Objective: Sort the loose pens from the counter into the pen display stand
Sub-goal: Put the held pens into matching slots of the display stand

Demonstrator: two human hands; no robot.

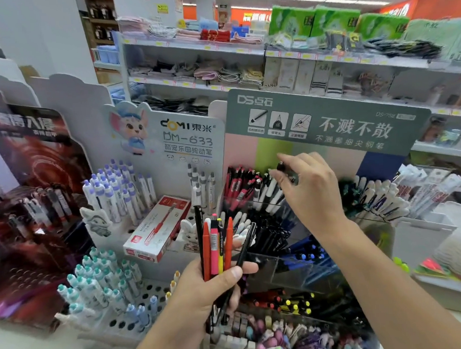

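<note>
My left hand (204, 289) grips a bundle of several loose pens (217, 245), orange, pink, yellow and black, held upright in front of the stands. My right hand (303, 188) reaches over the top tier of the clear tiered pen display stand (255, 202) and pinches the black top end of a pen (281, 167) above the white and red pens there. Lower tiers hold black, blue, red and yellow-tipped pens. The stand's green header board (328, 119) rises behind my right hand.
A white perforated pen stand (150, 290) with purple and teal capped pens sits left, a red and white pen box (157, 230) lying on it. A dark cardboard display (30, 186) is far left. More white pens (382, 200) stand right. Shop shelves fill the background.
</note>
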